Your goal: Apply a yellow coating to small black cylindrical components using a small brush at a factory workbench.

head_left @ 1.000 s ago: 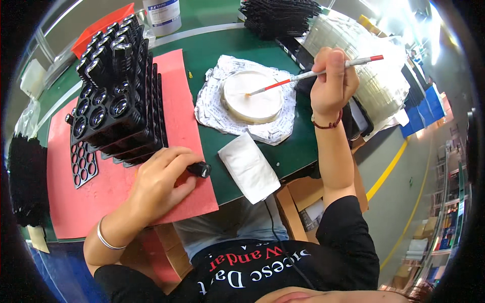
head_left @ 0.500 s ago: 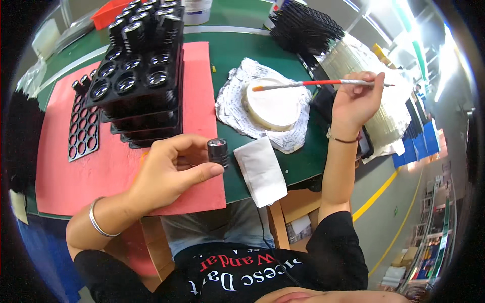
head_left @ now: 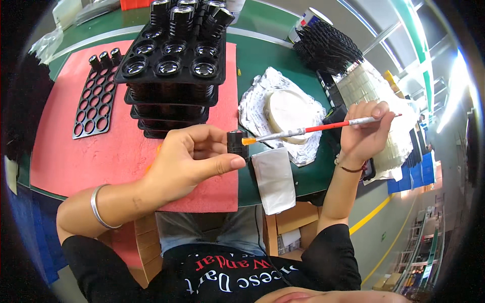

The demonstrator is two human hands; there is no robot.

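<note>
My left hand (head_left: 189, 156) is closed around a short black cylindrical lens barrel (head_left: 236, 143), held upright over the edge of the pink mat. In my right hand (head_left: 368, 130) is a thin paintbrush (head_left: 323, 128) with a red and silver handle, pinched near its rear end. The orange bristles touch or nearly touch the upper side of the barrel. Behind the brush lies a round white dish (head_left: 288, 112) on crumpled printed paper (head_left: 251, 103). A folded white cloth (head_left: 274, 181) rests at the table edge between my hands.
Stacked black trays (head_left: 172, 103) holding several lens barrels rise on the pink mat (head_left: 121, 166). Left of them lies a flat black plate with holes (head_left: 94, 101), with 3 barrels at its top. Black strips (head_left: 328, 48) are piled at the back right beside clear trays (head_left: 366, 83).
The brush has moved from over the white dish left and down to the barrel in my left hand. That barrel has shifted slightly right, and the whole view has tilted.
</note>
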